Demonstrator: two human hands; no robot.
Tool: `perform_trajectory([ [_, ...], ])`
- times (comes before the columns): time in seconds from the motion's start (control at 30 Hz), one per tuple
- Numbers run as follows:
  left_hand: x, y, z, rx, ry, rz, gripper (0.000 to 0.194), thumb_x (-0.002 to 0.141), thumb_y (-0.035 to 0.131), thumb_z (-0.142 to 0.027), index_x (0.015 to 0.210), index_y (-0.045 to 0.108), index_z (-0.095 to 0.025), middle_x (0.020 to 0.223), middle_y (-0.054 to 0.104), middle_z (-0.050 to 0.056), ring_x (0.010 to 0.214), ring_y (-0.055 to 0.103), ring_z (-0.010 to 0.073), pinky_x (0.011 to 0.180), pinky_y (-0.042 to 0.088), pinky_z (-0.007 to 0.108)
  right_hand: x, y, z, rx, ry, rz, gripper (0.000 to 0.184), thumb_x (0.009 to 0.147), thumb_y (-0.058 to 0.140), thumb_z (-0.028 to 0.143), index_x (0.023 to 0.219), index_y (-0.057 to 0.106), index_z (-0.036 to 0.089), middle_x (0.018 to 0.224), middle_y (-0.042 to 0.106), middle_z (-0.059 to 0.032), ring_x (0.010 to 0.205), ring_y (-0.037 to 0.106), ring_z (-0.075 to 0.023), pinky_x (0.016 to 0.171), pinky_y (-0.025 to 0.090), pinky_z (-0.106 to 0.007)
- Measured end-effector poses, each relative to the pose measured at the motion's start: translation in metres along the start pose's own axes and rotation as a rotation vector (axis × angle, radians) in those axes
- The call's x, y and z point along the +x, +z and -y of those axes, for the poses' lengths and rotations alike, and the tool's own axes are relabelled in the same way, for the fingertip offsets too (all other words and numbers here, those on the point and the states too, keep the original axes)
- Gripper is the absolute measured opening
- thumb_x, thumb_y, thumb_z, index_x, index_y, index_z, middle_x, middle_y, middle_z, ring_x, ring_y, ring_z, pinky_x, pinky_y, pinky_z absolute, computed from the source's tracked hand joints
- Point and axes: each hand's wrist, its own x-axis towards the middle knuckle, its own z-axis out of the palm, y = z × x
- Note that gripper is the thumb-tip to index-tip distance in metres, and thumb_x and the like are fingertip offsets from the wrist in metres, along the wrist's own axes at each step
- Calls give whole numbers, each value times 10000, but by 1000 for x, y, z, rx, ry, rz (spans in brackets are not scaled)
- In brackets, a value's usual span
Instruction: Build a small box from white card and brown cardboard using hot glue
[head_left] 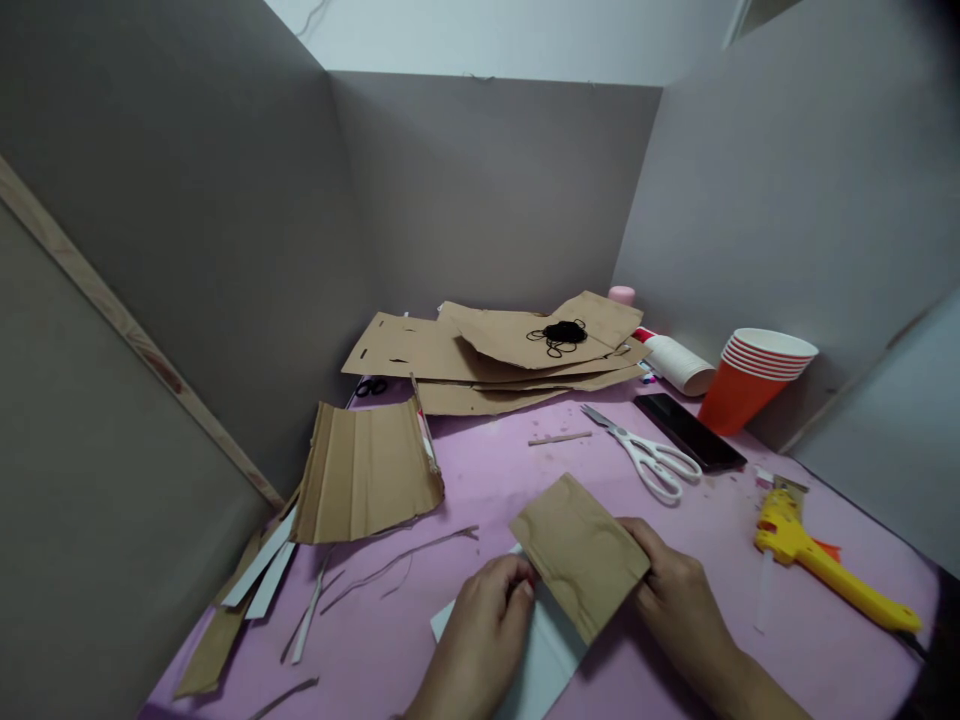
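Observation:
A rectangular piece of brown cardboard (577, 555) is tilted above the table in front of me. My right hand (671, 590) grips its right edge, with the fingers mostly behind it. My left hand (491, 610) is closed at the left side of the piece, thumb and fingers pinched on a white card (551, 640). This card lies under the brown cardboard and shows on both sides of my left hand. Something small and red shows at the left fingertips; I cannot make out what it is. Whether card and cardboard are joined is hidden.
White-handled scissors (652, 460), a phone (688, 430) and a yellow glue gun (806, 555) lie to the right, near stacked orange cups (754, 380). Cardboard sheets (420, 350) with black cord (564, 332) lie behind. A folded cardboard piece (367, 470) and scraps sit left. Grey panels enclose the table.

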Motion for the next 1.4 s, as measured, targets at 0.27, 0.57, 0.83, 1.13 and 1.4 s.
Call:
perform_trajectory([
  [0.27,-9,18,-7,359,200,130,250,812,458,-70,913,667,-160,1011,677,82,975,587,216,852,441,322,2,1,3,15,4,24,271,779,346,180,983,515,234,775,731,-34,772,721,-231,621,491,-287],
  [0.57,-8,60,34,767,481,99,203,843,591,-379,962,678,-239,1018,711,28,987,594,243,783,445,361,1,2,3,4,-7,25,233,789,358,206,961,514,225,731,721,-35,694,710,-240,603,486,-300],
  [0.83,-7,62,38,739,452,125,216,843,586,-367,975,686,-229,1058,701,71,1008,584,285,807,452,419,1,1,6,1,-5,45,225,801,354,184,965,502,226,746,725,-49,714,708,-243,628,494,-307],
  [1.13,-9,61,35,750,435,144,246,854,567,-379,1019,670,-229,1057,701,77,1034,581,289,832,455,429,1,0,6,1,25,59,228,791,343,202,962,493,218,745,717,-58,756,713,-264,646,496,-329],
  [1.4,-7,62,40,758,466,108,239,825,606,-398,987,673,-236,1038,705,66,995,588,279,793,441,398,0,1,3,-12,5,42,244,786,343,186,976,492,222,733,720,-47,717,709,-253,618,488,-315],
])
